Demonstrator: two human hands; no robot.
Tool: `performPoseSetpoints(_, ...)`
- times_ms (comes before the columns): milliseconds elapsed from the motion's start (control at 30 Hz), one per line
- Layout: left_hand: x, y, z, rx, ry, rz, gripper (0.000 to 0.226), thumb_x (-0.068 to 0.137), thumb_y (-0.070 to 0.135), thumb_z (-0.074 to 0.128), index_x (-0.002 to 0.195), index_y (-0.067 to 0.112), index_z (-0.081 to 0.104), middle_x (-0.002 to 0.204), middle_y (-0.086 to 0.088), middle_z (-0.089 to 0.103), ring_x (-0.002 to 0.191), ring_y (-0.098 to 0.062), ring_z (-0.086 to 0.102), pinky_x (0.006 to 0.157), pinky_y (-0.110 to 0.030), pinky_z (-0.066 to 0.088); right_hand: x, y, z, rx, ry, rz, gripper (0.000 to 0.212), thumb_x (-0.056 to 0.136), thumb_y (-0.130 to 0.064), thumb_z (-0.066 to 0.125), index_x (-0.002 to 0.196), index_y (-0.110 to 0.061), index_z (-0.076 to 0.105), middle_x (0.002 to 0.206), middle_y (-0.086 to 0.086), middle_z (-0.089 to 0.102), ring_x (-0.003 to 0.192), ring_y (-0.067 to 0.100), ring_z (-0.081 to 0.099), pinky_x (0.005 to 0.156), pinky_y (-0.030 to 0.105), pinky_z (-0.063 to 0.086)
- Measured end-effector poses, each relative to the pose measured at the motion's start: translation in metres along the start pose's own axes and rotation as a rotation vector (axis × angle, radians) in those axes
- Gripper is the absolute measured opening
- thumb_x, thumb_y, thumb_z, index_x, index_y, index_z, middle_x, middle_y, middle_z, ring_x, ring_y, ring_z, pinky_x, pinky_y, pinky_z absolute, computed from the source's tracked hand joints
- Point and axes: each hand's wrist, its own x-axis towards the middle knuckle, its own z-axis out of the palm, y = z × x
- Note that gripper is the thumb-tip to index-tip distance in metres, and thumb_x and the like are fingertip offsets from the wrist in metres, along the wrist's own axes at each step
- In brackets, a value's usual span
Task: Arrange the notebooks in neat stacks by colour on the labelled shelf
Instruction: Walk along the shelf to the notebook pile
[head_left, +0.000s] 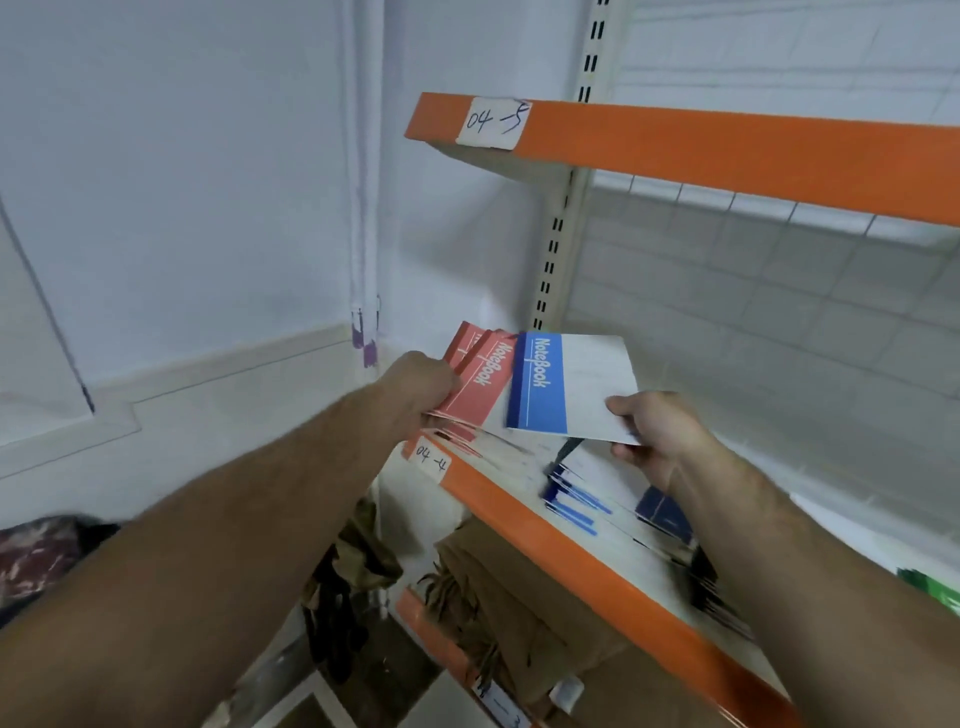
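Left grip (422, 385) clutches red notebooks (480, 382); right grip (652, 434) pinches blue notebook (569, 384).
Both hover above the orange-edged shelf (545, 540).

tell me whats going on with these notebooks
A person is sorting notebooks at the orange-edged shelf with the label 04-4. The left hand grips a fanned bunch of red notebooks. The right hand pinches one blue notebook by its corner, above the shelf. More blue notebooks lie loosely spread on the shelf below it, not yet a neat stack.
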Motion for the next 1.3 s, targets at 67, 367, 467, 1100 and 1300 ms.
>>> performPoseSetpoints(67,0.028,0.006,0.001,0.043,-0.028,0.031,0.010,0.099,0.016,0.059,0.092,0.010,0.057,0.093,-0.009,0.069,0.082,-0.023,0.070,0.073,-0.032,0.059,0.012,-0.001,0.006,0.015,0.041,0.007,0.003,0.094,-0.008,0.059,0.097,-0.009,0.060,0.085,0.007,0.064,0.067,0.017,0.058,0.036,0.021,0.043)
performPoseSetpoints(367,0.115,0.027,0.003,0.259,-0.173,0.182,0.022,0.093,0.024,0.065,0.104,0.006,0.059,0.095,-0.014,0.069,0.080,-0.032,0.071,0.081,-0.043,0.060,0.035,-0.011,0.034,0.063,0.256,0.005,0.006,0.092,-0.010,0.062,0.098,-0.012,0.061,0.085,0.007,0.063,0.066,0.017,0.056,0.039,0.023,0.042)
performPoseSetpoints(467,0.131,0.026,-0.002,0.412,-0.182,0.227,0.023,0.093,0.032,0.067,0.095,0.011,0.057,0.090,-0.009,0.068,0.073,-0.026,0.069,0.060,-0.029,0.053,0.032,-0.008,0.043,0.079,0.318,0.026,0.004,0.092,-0.008,0.062,0.092,-0.012,0.061,0.079,0.006,0.063,0.062,0.017,0.055,0.040,0.024,0.042)
performPoseSetpoints(1100,0.148,0.010,-0.009,0.679,-0.141,0.555,0.066,0.082,0.051,0.074,0.130,0.015,0.045,0.118,-0.008,0.058,0.102,-0.028,0.064,0.081,-0.042,0.058,-0.007,0.003,0.075,0.108,0.511,0.057,0.009,0.093,-0.008,0.062,0.101,-0.008,0.062,0.093,0.008,0.066,0.075,0.021,0.060,0.053,0.029,0.048)
performPoseSetpoints(1300,0.102,0.017,0.024,0.737,-0.198,0.924,0.047,0.094,0.042,0.058,0.134,0.017,0.055,0.130,0.000,0.060,0.115,-0.023,0.057,0.093,-0.037,0.049,-0.030,0.016,0.045,0.102,0.573,0.080,0.009,0.091,-0.009,0.065,0.099,-0.006,0.063,0.094,0.011,0.067,0.069,0.024,0.060,0.050,0.027,0.047)
